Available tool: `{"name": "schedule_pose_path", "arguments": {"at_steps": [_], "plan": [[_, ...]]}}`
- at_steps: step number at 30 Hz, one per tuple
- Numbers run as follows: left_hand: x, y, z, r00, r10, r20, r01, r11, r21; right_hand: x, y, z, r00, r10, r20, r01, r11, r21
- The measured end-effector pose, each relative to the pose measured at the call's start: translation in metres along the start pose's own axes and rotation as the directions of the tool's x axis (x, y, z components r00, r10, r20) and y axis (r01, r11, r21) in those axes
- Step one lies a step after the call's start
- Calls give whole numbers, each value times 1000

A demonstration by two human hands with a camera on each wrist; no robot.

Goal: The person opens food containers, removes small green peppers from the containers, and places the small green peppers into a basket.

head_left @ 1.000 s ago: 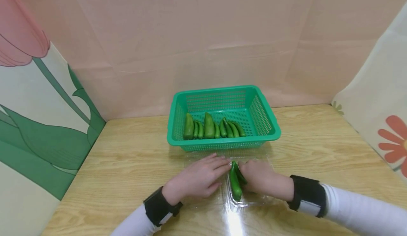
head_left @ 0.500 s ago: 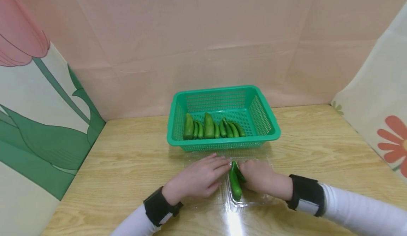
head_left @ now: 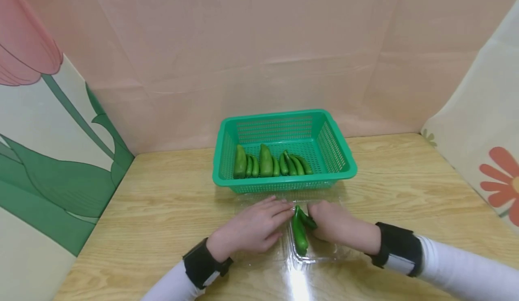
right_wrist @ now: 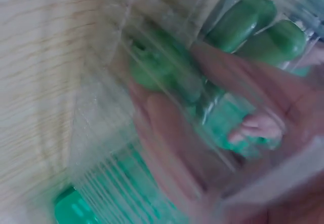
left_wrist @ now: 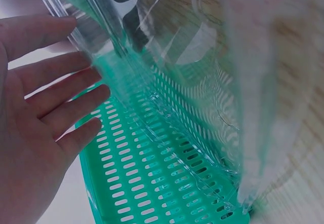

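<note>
A long green pepper (head_left: 300, 233) lies along the left side of a clear plastic clamshell box (head_left: 312, 259). Another green pepper beside it slants away under my right hand (head_left: 334, 224). In the right wrist view, blurred by motion, the fingers and thumb of that hand hold a green pepper (right_wrist: 162, 67); two more peppers (right_wrist: 243, 24) lie close by in the box. My left hand (head_left: 255, 226) stretches its fingers flat, palm down, over the box's lid side, fingertips at the hinge. In the left wrist view its fingertips touch the clear plastic (left_wrist: 167, 46).
Right behind the box stands a green slotted basket (head_left: 344, 157). Several green vegetables (head_left: 266, 160), some thick and some slim, stand in a row along its front side. A wooden table (head_left: 170, 193) spreads around, with a pink cloth (head_left: 251, 66) behind.
My right hand has shifted slightly to the right, and the pepper under it has swung its near end rightward, away from the first pepper. My left hand has stayed put.
</note>
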State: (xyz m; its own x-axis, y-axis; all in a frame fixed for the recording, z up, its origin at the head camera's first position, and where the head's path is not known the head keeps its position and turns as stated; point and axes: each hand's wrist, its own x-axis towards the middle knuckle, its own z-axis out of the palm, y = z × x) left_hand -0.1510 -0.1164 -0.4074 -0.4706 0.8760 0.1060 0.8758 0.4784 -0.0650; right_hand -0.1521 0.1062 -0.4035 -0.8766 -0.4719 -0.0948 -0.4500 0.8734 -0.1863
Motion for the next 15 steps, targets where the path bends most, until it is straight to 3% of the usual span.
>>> {"name": "schedule_pose_path", "arguments": {"at_steps": [10, 15], "plan": [[0, 1, -2, 1000, 3, 1, -3, 1000, 13, -9, 5, -11, 1000, 1, -7, 0, 991, 132], [0, 2, -1, 1000, 3, 1, -3, 1000, 14, -14, 6, -14, 998, -15, -59, 24, 987, 159]]}}
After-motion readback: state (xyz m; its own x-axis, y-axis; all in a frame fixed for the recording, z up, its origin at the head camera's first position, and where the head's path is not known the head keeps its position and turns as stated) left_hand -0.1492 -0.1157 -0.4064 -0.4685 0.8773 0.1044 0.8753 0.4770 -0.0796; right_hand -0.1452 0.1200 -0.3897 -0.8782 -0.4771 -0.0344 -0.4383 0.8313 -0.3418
